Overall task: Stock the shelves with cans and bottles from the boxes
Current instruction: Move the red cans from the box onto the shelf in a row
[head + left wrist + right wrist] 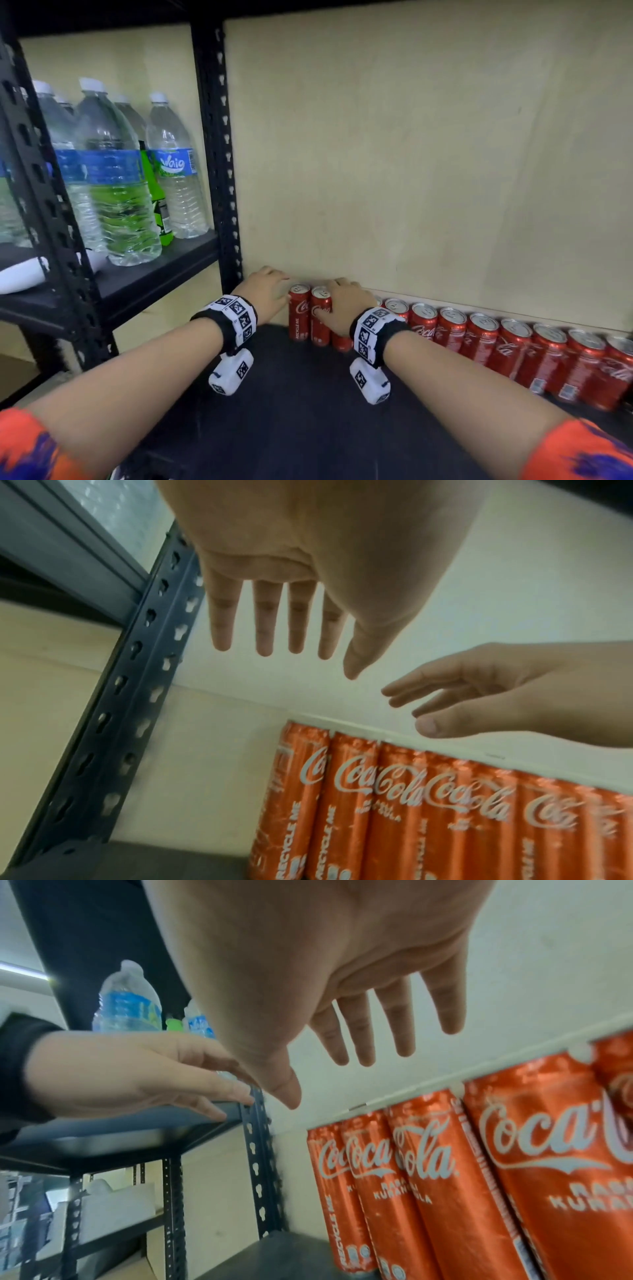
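while both hands [308, 547] [325, 961] hang unclenched, the right one partly hides the cans [479, 335].

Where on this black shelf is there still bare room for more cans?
The dark shelf board is bare in front of the row of red cans, under both forearms. Another gap lies between the leftmost can and the black post. Along the back wall it is crowded; the left hand and right hand hover there.

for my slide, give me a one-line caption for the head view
Both hands, left and right, reach open over the left end of a row of Coca-Cola cans along the back of a black shelf.
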{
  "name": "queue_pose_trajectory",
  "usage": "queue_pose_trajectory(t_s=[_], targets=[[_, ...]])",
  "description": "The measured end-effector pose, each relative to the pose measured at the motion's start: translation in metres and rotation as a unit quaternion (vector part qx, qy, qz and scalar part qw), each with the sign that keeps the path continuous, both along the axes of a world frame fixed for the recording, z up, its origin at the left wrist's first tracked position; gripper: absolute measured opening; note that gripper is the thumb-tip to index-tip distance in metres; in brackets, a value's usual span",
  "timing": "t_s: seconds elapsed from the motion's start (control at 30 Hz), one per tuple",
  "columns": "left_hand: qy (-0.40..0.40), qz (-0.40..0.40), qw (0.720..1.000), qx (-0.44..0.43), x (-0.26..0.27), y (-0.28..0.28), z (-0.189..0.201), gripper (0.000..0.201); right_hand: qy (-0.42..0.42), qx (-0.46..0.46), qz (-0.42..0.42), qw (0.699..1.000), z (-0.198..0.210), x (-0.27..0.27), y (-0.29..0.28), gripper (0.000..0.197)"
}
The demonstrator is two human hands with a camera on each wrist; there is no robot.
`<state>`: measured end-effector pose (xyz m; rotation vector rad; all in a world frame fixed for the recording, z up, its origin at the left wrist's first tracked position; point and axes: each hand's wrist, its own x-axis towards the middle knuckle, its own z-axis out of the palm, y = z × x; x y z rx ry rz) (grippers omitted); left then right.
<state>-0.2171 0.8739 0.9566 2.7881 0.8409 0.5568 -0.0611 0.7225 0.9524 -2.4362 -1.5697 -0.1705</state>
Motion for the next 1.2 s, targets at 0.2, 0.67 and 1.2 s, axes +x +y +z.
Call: queue_pose_trajectory(t_s=[0.2, 0.67, 1.2], targets=[[0.019, 0.02, 0.999, -0.046, -0.058, -0.028, 0.021, 0.06, -0.024, -0.017, 0.0, 1.0, 0.025, -0.033, -0.042, 0.077], [0.087, -0.053, 0.985, -0.138, -0.201, -0.104, -0.013, 0.089, 0.068, -0.018, -0.047, 0.996, 0.02, -0.178, -0.186, 0.079], [0.22, -0.113, 0.931, -0.267, -0.283, -0.231, -0.145, 0.064, 0.263, -0.194, -0.086, 0.941, -0.117, -0.233, -0.35, 0.076]])
